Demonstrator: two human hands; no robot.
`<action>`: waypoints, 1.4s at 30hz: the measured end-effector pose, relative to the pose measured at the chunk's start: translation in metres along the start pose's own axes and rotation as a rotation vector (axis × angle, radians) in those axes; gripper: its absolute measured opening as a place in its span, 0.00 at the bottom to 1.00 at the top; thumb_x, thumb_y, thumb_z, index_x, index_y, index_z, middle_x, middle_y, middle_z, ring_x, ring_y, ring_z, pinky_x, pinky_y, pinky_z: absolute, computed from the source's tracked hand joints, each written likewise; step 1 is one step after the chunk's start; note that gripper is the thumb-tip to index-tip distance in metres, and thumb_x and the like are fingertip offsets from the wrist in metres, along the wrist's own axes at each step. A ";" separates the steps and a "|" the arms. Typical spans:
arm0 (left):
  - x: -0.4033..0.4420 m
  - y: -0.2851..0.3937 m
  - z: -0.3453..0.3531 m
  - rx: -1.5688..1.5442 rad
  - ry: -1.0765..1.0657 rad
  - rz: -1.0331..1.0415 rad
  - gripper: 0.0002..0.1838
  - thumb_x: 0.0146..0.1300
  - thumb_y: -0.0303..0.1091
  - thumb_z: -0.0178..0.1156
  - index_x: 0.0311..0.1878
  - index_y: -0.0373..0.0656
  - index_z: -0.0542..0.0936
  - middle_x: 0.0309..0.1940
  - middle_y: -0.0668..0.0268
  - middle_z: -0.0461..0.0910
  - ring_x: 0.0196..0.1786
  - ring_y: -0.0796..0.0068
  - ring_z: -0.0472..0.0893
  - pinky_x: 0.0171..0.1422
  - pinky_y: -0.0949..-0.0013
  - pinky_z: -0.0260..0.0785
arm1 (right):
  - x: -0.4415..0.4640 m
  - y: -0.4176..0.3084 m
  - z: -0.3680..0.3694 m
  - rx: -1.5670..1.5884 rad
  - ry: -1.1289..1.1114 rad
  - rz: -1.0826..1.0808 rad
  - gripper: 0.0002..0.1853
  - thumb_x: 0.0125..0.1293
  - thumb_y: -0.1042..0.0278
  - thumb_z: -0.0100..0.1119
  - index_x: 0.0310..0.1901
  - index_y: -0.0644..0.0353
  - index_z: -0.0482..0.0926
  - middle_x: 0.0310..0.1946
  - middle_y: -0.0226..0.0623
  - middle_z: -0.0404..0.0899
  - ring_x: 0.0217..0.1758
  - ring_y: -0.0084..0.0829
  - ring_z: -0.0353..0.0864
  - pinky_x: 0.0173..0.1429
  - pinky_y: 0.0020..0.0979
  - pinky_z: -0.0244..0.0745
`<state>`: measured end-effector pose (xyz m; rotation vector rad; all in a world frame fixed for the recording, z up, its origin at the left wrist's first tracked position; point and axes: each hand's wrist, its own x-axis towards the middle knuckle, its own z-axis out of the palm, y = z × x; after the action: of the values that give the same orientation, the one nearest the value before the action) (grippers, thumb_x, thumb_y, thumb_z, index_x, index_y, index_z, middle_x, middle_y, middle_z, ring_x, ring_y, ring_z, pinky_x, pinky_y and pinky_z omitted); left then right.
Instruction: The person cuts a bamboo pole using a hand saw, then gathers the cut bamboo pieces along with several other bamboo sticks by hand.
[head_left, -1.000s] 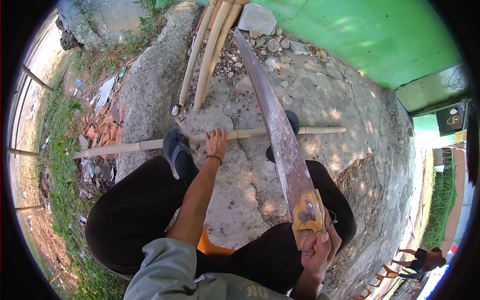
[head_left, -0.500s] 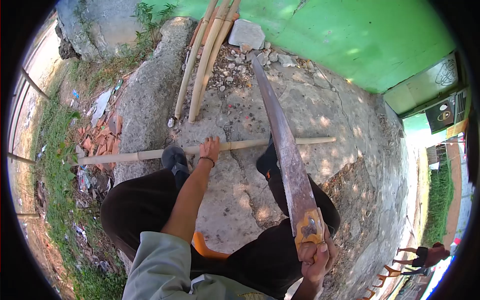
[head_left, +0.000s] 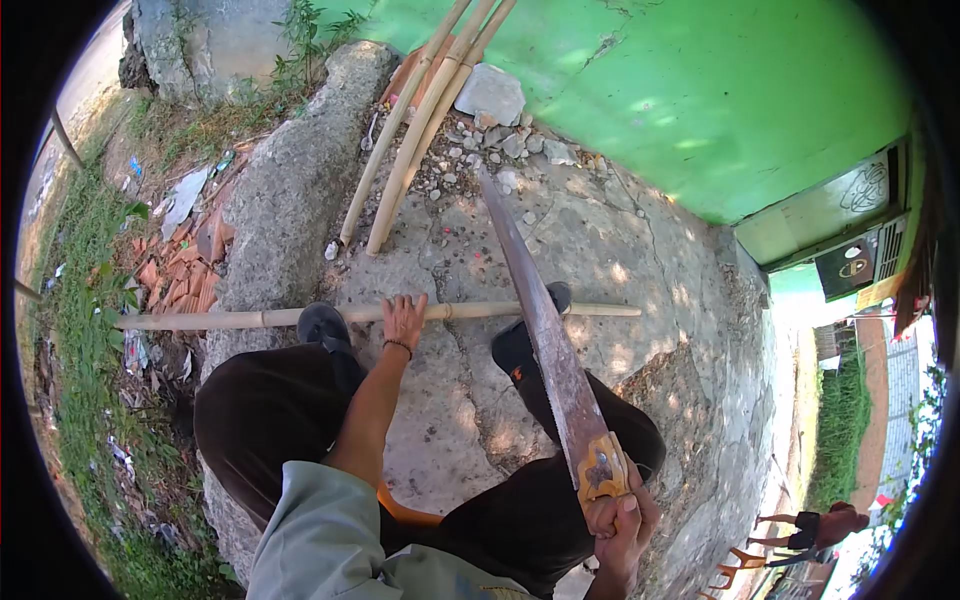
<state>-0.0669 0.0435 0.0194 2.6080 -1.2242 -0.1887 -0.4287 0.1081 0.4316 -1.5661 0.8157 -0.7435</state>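
Observation:
A long pale bamboo pole lies crosswise on the concrete ground in front of me. My left hand, with a dark bead bracelet at the wrist, rests over the pole with its fingers stretched out and apart. My left foot is on the pole, and my right foot is beside it, partly behind the saw. In my right hand is a handsaw, its wooden handle wrapped by closed fingers. The rusty saw blade points forward, its toothed edge to the left, and appears raised above the pole.
Several bamboo poles lean near the green wall, next to a stone block and rubble. A rough concrete ledge runs along the left, beyond it broken tiles and weeds. Another person is at far right.
The fingers of my left hand have straightened and spread over the pole. The view has shifted slightly; my right hand still holds the saw raised.

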 end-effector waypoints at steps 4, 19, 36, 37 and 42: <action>-0.027 0.004 0.005 0.004 -0.007 -0.001 0.22 0.65 0.34 0.57 0.64 0.53 0.71 0.58 0.53 0.72 0.66 0.52 0.68 0.68 0.36 0.55 | -0.051 -0.035 -0.002 -0.155 0.091 -0.080 0.34 0.77 0.58 0.46 0.67 0.88 0.59 0.10 0.20 0.55 0.12 0.13 0.54 0.21 0.20 0.50; -0.079 -0.003 0.027 0.089 0.123 0.182 0.19 0.66 0.33 0.55 0.61 0.53 0.74 0.56 0.57 0.70 0.63 0.53 0.67 0.72 0.39 0.52 | -0.051 -0.028 0.000 -0.170 0.104 -0.202 0.35 0.74 0.51 0.50 0.62 0.83 0.70 0.09 0.22 0.61 0.14 0.14 0.60 0.24 0.19 0.59; -0.037 0.012 0.010 0.284 -0.343 0.074 0.13 0.57 0.40 0.68 0.45 0.50 0.85 0.44 0.58 0.86 0.52 0.56 0.84 0.63 0.45 0.68 | -0.017 0.017 -0.030 0.105 0.088 0.014 0.30 0.70 0.55 0.55 0.62 0.77 0.73 0.22 0.36 0.80 0.19 0.15 0.73 0.27 0.19 0.70; -0.036 0.010 0.015 0.288 -0.364 0.084 0.13 0.57 0.40 0.68 0.45 0.50 0.85 0.44 0.58 0.86 0.52 0.56 0.84 0.63 0.45 0.68 | -0.019 0.016 -0.033 0.104 0.099 0.034 0.30 0.70 0.55 0.55 0.62 0.77 0.73 0.22 0.36 0.80 0.19 0.15 0.73 0.27 0.19 0.70; -0.036 0.010 -0.006 0.240 -0.316 0.192 0.10 0.55 0.40 0.70 0.36 0.46 0.86 0.36 0.57 0.86 0.43 0.56 0.86 0.49 0.54 0.77 | 0.000 0.025 -0.012 0.091 0.236 0.099 0.34 0.71 0.53 0.54 0.63 0.82 0.69 0.28 0.40 0.82 0.22 0.15 0.72 0.34 0.22 0.73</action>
<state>-0.0963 0.0662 0.0286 2.7105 -1.6903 -0.4570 -0.4412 0.0991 0.4081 -1.3630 1.0106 -0.8914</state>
